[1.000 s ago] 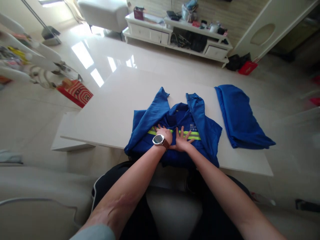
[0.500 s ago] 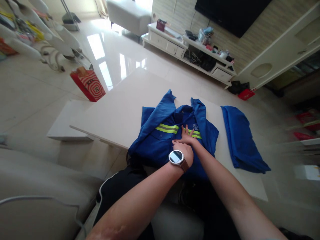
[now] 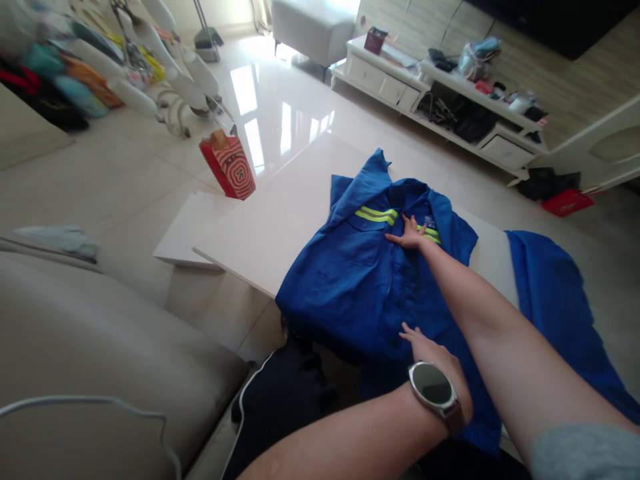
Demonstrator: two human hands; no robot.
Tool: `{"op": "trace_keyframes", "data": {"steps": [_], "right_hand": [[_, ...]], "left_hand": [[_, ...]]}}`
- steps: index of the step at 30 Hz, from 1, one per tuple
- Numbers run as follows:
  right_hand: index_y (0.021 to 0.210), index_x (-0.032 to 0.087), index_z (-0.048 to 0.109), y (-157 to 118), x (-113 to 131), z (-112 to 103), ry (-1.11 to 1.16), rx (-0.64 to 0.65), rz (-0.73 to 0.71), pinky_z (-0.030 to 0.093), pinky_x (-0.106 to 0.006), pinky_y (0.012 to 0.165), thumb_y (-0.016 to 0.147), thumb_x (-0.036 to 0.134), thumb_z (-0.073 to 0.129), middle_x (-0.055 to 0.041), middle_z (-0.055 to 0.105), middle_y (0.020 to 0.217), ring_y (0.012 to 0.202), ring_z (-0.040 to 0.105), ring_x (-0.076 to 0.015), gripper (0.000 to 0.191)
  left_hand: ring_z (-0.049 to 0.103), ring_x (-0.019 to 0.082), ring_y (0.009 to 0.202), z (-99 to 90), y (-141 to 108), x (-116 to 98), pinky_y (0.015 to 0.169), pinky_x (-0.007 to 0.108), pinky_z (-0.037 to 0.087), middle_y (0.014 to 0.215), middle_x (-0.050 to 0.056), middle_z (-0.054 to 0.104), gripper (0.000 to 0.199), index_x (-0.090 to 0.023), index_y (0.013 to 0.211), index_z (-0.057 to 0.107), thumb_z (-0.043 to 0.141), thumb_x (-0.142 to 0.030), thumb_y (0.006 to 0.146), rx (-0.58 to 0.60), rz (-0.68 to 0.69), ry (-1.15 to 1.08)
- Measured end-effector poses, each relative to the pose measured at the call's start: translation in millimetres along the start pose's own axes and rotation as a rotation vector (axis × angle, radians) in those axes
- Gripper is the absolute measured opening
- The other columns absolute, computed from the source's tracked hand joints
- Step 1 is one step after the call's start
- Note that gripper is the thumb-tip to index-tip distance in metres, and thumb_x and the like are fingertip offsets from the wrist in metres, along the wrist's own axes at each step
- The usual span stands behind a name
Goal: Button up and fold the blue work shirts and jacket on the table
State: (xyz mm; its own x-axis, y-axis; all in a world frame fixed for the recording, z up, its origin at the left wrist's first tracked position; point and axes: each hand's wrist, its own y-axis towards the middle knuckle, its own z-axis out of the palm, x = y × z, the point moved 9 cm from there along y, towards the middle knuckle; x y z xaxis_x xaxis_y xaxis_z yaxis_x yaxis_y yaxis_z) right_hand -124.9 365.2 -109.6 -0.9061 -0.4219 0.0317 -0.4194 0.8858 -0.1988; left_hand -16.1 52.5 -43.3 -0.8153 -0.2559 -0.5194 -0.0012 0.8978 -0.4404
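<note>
A blue work jacket [image 3: 340,267] with yellow-and-grey reflective strips lies front up on the white table [image 3: 270,220]. Its sleeves are folded inward toward the collar, and its lower part hangs over the table's near edge. My right hand [image 3: 411,235] rests on the chest beside the front opening, fingers spread, by the strip on the right. Closer to me, my left hand [image 3: 430,350], with a wristwatch [image 3: 433,385] on the wrist, is over the jacket's lower front with fingers stretched out. Whether it touches the cloth I cannot tell.
Another blue folded garment [image 3: 550,280] lies at the table's right end. A red-and-white paper bag [image 3: 230,167] stands beyond the table's left side, near a white box-like piece [image 3: 187,230]. A sofa [image 3: 100,333] is at my left; a TV cabinet [image 3: 380,80] stands along the far wall.
My left hand has moved from beside the right hand down toward the jacket's hem, and its fingers have opened. My right hand stays on the chest. The view has shifted left.
</note>
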Motion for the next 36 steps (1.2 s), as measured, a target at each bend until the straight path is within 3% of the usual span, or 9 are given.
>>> {"op": "trace_keyframes", "data": {"steps": [4, 8, 11, 14, 17, 20, 23, 28, 36], "right_hand": [[0.17, 0.024, 0.008, 8, -3, 1, 0.081, 0.062, 0.09, 0.021, -0.066, 0.12, 0.087, 0.079, 0.057, -0.0195, 0.005, 0.174, 0.155, 0.011, -0.0485, 0.111], [0.167, 0.03, 0.02, -13, 10, -12, 0.049, -0.04, 0.074, 0.024, -0.073, 0.115, 0.09, 0.076, 0.052, -0.0147, 0.014, 0.174, 0.154, 0.014, -0.0492, 0.096], [0.165, 0.028, 0.027, -50, 23, -17, 0.018, -0.13, -0.035, 0.029, -0.07, 0.113, 0.1, 0.065, 0.037, -0.0145, 0.023, 0.172, 0.151, 0.024, -0.0438, 0.076], [0.165, 0.035, 0.028, -102, 27, -1, 0.017, -0.08, -0.176, 0.032, -0.068, 0.113, 0.102, 0.059, 0.033, -0.0077, 0.022, 0.173, 0.155, 0.02, -0.0407, 0.067], [0.164, 0.039, 0.029, -150, 15, 23, -0.014, 0.012, -0.253, 0.025, -0.066, 0.118, 0.101, 0.06, 0.035, -0.002, 0.019, 0.175, 0.159, 0.01, -0.038, 0.067], [0.164, 0.038, 0.029, -173, -4, 30, -0.05, -0.034, -0.239, 0.02, -0.063, 0.122, 0.102, 0.062, 0.035, -0.0005, 0.017, 0.175, 0.161, 0.006, -0.0338, 0.067], [0.163, 0.04, 0.031, -168, -15, 30, -0.038, -0.075, -0.198, 0.022, -0.062, 0.122, 0.102, 0.064, 0.034, 0.0006, 0.019, 0.175, 0.161, 0.007, -0.033, 0.066], [0.162, 0.039, 0.034, -131, -26, 21, 0.002, -0.109, -0.148, 0.023, -0.062, 0.121, 0.101, 0.066, 0.034, 0.0014, 0.022, 0.174, 0.16, 0.011, -0.0334, 0.066], [0.157, 0.038, 0.044, -83, -53, 12, 0.093, -0.226, -0.011, 0.025, -0.063, 0.12, 0.1, 0.067, 0.037, 0.0004, 0.031, 0.171, 0.157, 0.022, -0.0333, 0.064]], "left_hand": [[0.041, 0.046, 0.146, 6.9, 4, 7, 0.112, 0.07, 0.044, 0.15, 0.02, 0.053, 0.053, -0.018, 0.143, 0.064, 0.051, -0.012, 0.092, -0.013, -0.063, -0.027], [0.041, 0.046, 0.146, 9.5, 4, 8, 0.114, 0.069, 0.043, 0.149, 0.024, 0.053, 0.051, -0.011, 0.141, 0.065, 0.048, -0.008, 0.093, -0.049, -0.075, -0.001], [0.044, 0.047, 0.145, 8.5, -1, 6, 0.115, 0.068, 0.043, 0.148, 0.027, 0.053, 0.048, -0.006, 0.139, 0.065, 0.048, -0.008, 0.094, -0.024, -0.039, 0.027], [0.046, 0.049, 0.143, 12.5, -6, -1, 0.112, 0.071, 0.043, 0.145, 0.03, 0.055, 0.048, -0.003, 0.138, 0.065, 0.049, -0.009, 0.093, 0.012, 0.038, 0.085], [0.049, 0.051, 0.14, 22.2, -10, -10, 0.109, 0.074, 0.042, 0.141, 0.031, 0.06, 0.045, -0.003, 0.133, 0.069, 0.054, -0.012, 0.092, 0.019, 0.093, 0.096], [0.053, 0.05, 0.137, 29.6, -10, -14, 0.106, 0.071, 0.044, 0.137, 0.03, 0.064, 0.044, -0.004, 0.13, 0.072, 0.053, -0.012, 0.092, 0.019, 0.091, 0.098], [0.058, 0.049, 0.132, 33.0, -9, -22, 0.105, 0.072, 0.043, 0.134, 0.029, 0.067, 0.044, -0.007, 0.13, 0.073, 0.053, -0.013, 0.091, 0.055, 0.14, 0.119], [0.058, 0.051, 0.132, 36.9, -12, -38, 0.107, 0.076, 0.04, 0.128, 0.03, 0.069, 0.044, -0.009, 0.128, 0.075, 0.06, -0.015, 0.087, 0.05, 0.219, 0.089], [0.059, 0.051, 0.13, 81.6, -5, -64, 0.107, 0.08, 0.039, 0.129, 0.024, 0.071, 0.046, -0.015, 0.128, 0.076, 0.07, -0.021, 0.082, 0.12, 0.248, 0.08]]}}
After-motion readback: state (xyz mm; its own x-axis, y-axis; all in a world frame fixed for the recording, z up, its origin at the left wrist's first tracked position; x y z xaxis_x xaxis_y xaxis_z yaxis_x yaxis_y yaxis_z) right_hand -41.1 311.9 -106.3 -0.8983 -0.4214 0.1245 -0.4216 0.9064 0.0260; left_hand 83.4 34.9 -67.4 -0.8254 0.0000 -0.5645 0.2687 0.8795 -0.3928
